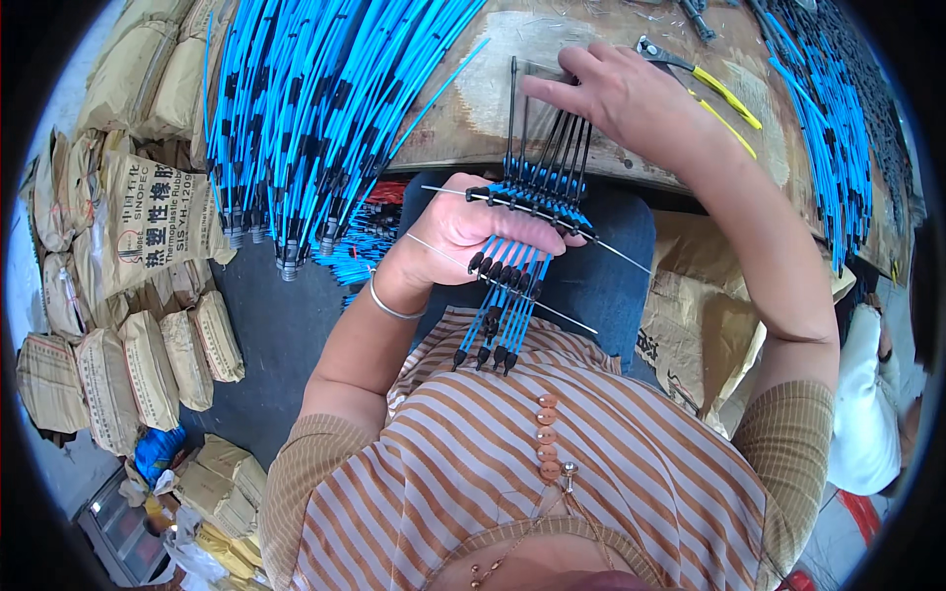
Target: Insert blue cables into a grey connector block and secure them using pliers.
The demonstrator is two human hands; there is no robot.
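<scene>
My left hand (458, 231) is closed around a bundle of thin blue rods (522, 254) with black fittings, held above my lap. Two thin metal needles (621, 258) cross the bundle, one above and one below my thumb, through rows of black pieces (522, 200). Dark tips (505, 357) hang toward my striped shirt. From the upper row, slim black stems (511, 113) rise over the table edge. My right hand (631, 103) is bent over the tops of several stems, thumb pointing left; whatever its fingers pinch is hidden.
A worn wooden table (493, 59) lies ahead. On it rest a large heap of blue rods (315, 89), yellow-handled pliers (724, 94) and another blue rod pile (823, 148). Brown paper sacks (148, 217) stand stacked on the left. Another person's white-clothed leg (867, 414) shows at right.
</scene>
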